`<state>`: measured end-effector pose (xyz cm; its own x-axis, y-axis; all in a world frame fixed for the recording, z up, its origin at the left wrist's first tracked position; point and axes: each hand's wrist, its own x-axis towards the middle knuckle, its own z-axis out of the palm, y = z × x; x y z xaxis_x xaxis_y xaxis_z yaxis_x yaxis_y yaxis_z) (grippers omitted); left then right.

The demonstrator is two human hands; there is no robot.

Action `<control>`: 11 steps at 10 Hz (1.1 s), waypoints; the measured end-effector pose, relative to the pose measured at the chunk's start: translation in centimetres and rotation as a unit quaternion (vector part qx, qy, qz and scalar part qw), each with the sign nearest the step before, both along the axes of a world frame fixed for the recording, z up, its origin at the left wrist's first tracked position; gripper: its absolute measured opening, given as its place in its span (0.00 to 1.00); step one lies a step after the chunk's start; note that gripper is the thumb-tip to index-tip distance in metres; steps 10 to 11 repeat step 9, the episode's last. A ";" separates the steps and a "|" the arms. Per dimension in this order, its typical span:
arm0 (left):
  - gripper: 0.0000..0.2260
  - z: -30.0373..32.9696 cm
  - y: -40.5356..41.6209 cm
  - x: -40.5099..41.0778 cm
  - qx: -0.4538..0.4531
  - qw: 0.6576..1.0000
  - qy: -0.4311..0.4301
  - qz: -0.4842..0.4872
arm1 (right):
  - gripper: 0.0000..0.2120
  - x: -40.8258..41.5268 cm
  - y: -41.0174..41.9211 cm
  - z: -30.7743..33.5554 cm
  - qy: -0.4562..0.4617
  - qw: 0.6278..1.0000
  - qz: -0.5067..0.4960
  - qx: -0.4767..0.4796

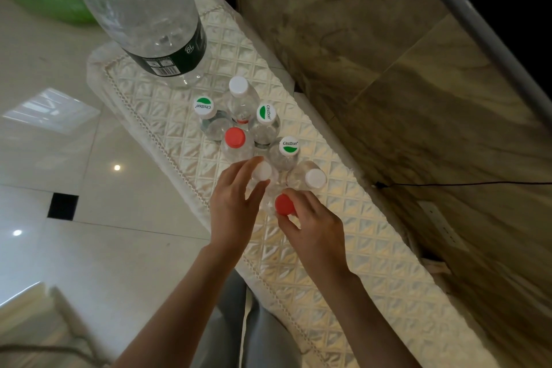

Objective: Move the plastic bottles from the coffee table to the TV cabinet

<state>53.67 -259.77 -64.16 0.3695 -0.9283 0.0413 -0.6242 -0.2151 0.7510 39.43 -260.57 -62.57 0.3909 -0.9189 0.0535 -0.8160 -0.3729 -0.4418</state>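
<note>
"Cestbon" – on three green-and-white bottle caps [205, 106] [265, 114] [289, 146]; "19" – large bottle's dark label [190, 49].

Small bottles [243, 104] stood close together on the quilted cover [343, 242]. A big bottle [143, 15] stood behind them. The wall [403, 84] was on my right.

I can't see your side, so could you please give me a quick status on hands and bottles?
Left hand on a white-capped bottle. Right hand gripping the red-capped bottle. Six small bottles and a large bottle stand on the quilted cover. Nothing in the way.
</note>
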 end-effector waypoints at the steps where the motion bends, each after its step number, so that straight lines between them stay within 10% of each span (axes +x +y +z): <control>1: 0.17 -0.2 0.1 0.0 0.005 1.000 0.004 0.003 | 0.19 0.1 -0.1 -0.3 0.001 1.000 0.002 0.013; 11: 0.22 5.4 3.2 1.0 0.086 0.990 -0.093 -0.055 | 0.22 -1.5 0.9 6.0 0.040 0.985 0.007 0.168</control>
